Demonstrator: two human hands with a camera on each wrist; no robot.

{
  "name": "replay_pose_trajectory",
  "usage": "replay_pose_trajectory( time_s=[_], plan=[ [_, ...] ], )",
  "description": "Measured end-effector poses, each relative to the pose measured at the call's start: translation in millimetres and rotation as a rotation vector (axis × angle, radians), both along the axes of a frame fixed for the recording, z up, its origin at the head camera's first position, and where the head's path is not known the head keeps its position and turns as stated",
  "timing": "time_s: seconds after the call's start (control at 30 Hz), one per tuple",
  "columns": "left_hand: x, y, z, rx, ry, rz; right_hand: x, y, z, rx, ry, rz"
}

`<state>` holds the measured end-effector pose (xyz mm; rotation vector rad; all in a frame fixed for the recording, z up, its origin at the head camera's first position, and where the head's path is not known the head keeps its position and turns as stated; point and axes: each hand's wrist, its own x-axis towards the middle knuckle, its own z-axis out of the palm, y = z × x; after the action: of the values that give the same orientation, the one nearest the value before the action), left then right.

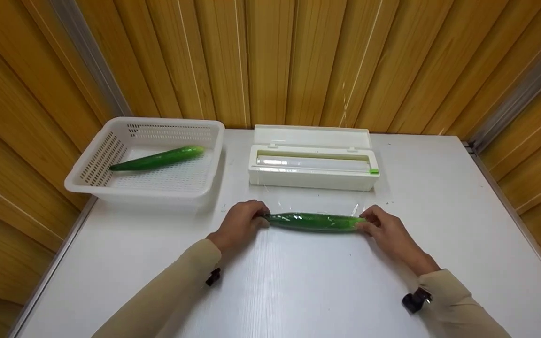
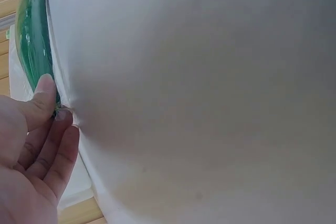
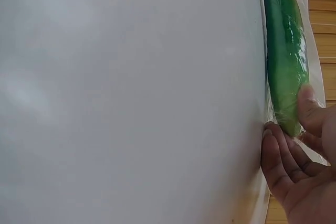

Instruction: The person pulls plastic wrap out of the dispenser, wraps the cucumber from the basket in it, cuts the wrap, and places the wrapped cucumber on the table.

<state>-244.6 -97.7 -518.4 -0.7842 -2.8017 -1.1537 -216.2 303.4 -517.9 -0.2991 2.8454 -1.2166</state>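
A green cucumber (image 1: 313, 221) in clear, shiny plastic wrap lies crosswise on the white table. My left hand (image 1: 242, 222) pinches its dark, narrow end; in the left wrist view the thumb lies on the wrapped cucumber (image 2: 34, 40) and the fingertips are at its tip. The pale end is held by my right hand (image 1: 387, 230), and the right wrist view shows creased film over the cucumber (image 3: 286, 61) by the thumb. Behind it stands a white wrap dispenser (image 1: 313, 180), lid raised, a roll of film inside. Whether the film still joins the roll, I cannot tell.
A white perforated basket (image 1: 153, 191) stands at the back left with another cucumber (image 1: 158, 159) inside. A small green piece (image 1: 374, 171) sits at the dispenser's right front edge. Wood-patterned panels (image 1: 270, 61) rise behind the table (image 1: 298, 291) and at both sides.
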Motion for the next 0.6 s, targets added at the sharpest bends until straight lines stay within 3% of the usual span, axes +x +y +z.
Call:
replay_pose_trajectory(
  time_s=[0.3, 0.6],
  plan=[
    [-0.3, 5.7, 2.2, -0.072, 0.040, 0.018, -7.5, 1.7, -0.2, 0.026, 0.066, 0.001],
    [-5.5, 4.5, -1.6, -0.066, 0.064, 0.039, -13.3, 0.2, -0.3, 0.053, 0.109, 0.035]
  ],
)
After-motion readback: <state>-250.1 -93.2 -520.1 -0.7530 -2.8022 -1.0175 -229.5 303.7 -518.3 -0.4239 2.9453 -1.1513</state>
